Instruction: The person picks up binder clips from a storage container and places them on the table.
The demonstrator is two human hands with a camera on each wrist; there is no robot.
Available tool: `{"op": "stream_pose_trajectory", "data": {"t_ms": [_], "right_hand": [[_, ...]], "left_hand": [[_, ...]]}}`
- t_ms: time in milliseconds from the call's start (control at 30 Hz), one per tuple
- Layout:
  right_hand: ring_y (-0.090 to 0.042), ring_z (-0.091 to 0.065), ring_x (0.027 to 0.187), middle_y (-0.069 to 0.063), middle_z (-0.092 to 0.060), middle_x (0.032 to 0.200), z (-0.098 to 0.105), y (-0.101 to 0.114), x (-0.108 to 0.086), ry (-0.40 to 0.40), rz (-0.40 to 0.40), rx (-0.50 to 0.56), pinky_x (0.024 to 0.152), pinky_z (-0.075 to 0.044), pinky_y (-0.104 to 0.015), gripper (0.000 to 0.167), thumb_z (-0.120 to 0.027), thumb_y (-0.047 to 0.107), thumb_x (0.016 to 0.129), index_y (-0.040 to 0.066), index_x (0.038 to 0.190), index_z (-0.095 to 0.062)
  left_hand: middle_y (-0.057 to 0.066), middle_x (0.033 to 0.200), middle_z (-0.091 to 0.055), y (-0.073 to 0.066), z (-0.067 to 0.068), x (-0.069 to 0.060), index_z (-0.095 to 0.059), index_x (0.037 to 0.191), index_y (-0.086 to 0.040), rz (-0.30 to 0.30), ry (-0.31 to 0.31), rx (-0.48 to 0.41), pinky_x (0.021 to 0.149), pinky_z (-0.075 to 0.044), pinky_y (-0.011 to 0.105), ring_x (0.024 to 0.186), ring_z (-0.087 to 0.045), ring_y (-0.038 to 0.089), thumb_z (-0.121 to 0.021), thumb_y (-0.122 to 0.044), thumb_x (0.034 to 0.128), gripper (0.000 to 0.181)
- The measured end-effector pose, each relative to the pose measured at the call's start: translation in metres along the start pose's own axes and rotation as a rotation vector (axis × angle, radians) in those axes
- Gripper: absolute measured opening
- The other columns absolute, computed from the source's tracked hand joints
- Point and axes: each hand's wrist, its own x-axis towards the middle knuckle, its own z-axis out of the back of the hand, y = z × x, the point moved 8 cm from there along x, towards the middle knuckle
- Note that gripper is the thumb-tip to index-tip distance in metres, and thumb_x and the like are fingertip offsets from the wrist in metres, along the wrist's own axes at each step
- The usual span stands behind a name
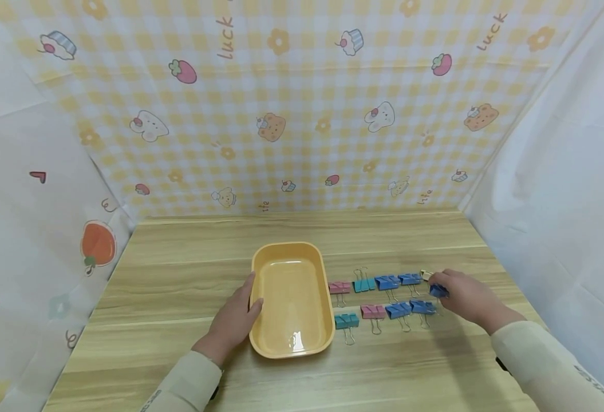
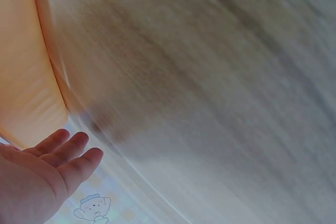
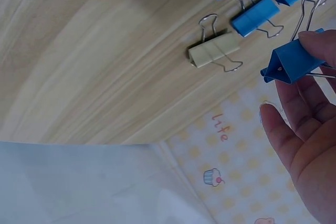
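Observation:
My right hand (image 1: 464, 294) pinches a blue binder clip (image 3: 294, 61) between thumb and fingers, just above the table at the right end of the clips. Close by lies a cream binder clip (image 3: 214, 49), partly covered by the hand in the head view. My left hand (image 1: 235, 316) holds the left side of a yellow tray (image 1: 327, 297), its thumb over the rim. In the left wrist view several of its fingers (image 2: 79, 169) extend beside the tray's outer wall. Nothing lies in the tray.
Right of the tray, binder clips lie in two rows. The far row has a pink clip (image 1: 339, 288), a teal clip (image 1: 366, 285) and blue ones; the near row has a teal clip (image 1: 346, 320), a pink clip (image 1: 373, 312) and blue ones. Patterned cloth (image 1: 302, 114) hangs behind.

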Motion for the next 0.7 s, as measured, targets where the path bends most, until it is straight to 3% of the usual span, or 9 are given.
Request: {"op": "stream_pose_trajectory", "data": {"t_ms": [367,700], "right_hand": [[-0.02,-0.06,0.075,-0.004,-0.06,0.088,-0.008,-0.015,-0.007,0.01,-0.04,-0.005,0.063,-0.053,-0.042,0.033,-0.072,-0.003,0.073,0.003,0.105,-0.065],[-0.03,-0.065,0.084,-0.009,-0.064,0.091,-0.015,-0.026,-0.012,0.018,-0.04,0.004,0.071,-0.055,-0.048,0.03,-0.073,-0.004,0.072,0.003,0.1,-0.065]], "left_hand": [[0.023,0.15,-0.036,0.003,-0.001,0.001,-0.012,0.156,-0.009,0.003,-0.008,0.01,0.107,-0.033,0.058,0.135,-0.037,0.041,-0.046,-0.029,0.102,0.067],[0.023,0.149,-0.036,0.001,0.0,0.001,-0.012,0.155,-0.007,-0.007,-0.008,0.003,0.106,-0.034,0.058,0.135,-0.037,0.041,-0.047,-0.028,0.1019,0.067]]}}
